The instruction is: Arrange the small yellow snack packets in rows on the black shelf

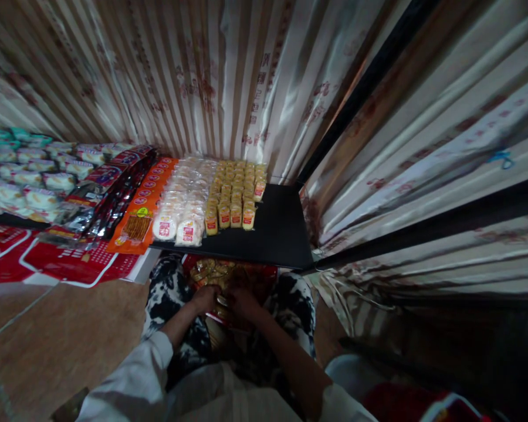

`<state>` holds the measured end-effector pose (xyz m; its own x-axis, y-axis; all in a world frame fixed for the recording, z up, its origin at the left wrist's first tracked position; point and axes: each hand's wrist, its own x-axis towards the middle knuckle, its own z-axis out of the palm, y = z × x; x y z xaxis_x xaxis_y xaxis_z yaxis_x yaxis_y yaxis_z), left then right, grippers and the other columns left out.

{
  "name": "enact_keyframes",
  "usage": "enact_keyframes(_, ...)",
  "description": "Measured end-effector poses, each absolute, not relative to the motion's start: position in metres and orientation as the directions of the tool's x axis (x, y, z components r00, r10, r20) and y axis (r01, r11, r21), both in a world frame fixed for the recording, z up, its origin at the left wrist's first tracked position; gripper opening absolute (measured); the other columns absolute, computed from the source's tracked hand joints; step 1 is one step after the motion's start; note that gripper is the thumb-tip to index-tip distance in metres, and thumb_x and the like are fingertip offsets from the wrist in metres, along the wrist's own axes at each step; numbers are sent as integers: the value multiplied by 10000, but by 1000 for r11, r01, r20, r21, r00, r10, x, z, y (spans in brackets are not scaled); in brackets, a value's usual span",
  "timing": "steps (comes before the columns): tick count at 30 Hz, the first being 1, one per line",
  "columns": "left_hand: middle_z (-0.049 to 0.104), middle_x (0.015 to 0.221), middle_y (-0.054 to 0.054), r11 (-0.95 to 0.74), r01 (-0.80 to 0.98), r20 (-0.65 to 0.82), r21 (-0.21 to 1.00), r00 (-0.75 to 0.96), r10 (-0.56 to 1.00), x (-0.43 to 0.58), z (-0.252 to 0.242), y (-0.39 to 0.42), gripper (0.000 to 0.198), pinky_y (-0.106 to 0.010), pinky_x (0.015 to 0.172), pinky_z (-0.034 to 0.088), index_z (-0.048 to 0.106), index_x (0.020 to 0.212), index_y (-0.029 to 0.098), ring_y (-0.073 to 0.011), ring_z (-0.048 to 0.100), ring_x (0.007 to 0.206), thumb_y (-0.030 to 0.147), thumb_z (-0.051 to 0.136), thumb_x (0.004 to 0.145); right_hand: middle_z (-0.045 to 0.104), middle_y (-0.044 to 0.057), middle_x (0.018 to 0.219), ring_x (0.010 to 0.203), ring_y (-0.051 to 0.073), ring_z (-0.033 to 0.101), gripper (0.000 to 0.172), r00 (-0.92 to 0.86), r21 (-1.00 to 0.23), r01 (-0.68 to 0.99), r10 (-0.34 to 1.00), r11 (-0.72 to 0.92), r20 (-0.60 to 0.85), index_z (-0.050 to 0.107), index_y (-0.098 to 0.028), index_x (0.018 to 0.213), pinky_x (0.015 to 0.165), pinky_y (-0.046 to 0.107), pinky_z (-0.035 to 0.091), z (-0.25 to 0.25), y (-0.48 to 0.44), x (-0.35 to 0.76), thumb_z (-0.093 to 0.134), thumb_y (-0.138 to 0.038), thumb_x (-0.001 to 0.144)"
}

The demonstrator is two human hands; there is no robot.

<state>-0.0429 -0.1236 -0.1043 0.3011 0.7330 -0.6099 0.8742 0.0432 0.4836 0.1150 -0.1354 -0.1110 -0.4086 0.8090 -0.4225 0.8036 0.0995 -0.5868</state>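
Between my knees is a red box (270,275) filled with gold-coloured wrapped snack packets (211,271). My left hand (206,298) is at its near left part, fingers curled inward over the packets. Close by on the right, my right hand (243,302) reaches into the box with its fingers bent down. A few pale packets (222,300) show between the two hands. Dim light and the hands themselves hide what exactly the fingers hold.
On a black shelf (281,225) ahead stand rows of small yellow packaged cakes (236,214), white round wrapped cakes (189,228), an orange snack bag (136,225), dark shiny packets (114,193) and white packets (41,199). A curtain (229,76) hangs behind; black poles (422,228) cross the right.
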Motion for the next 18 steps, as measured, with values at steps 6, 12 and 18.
enact_keyframes(6, 681, 936, -40, 42, 880, -594, 473, 283, 754, -44, -106, -124, 332, -235, 814, 407, 632, 937, 220, -175, 600, 955, 52, 475, 697, 685, 109, 858, 760, 211, 610, 188, -417, -607, 791, 789, 71, -451, 659, -130, 873, 637, 255, 389, -116, -144, 121, 530, -211, 763)
enact_keyframes(12, 671, 948, -60, 118, 882, -541, 456, 169, 824, -47, -96, -120, 253, -250, 801, 409, 622, 945, 193, -171, 603, 921, 158, 417, 801, 692, 60, 876, 805, 183, 614, 212, -397, -682, 730, 843, 50, -363, 659, -173, 885, 701, 247, 410, -104, -140, 126, 499, -148, 749)
enact_keyframes(18, 658, 825, -37, 204, 759, -455, 618, 133, 881, -51, -77, -108, 228, -230, 703, 417, 626, 863, 165, -146, 591, 790, 268, 426, 825, 670, 63, 1031, 923, 212, 603, 347, -298, -761, 648, 925, 14, -237, 624, -205, 1055, 832, 318, 430, -80, -136, 141, 573, -199, 712)
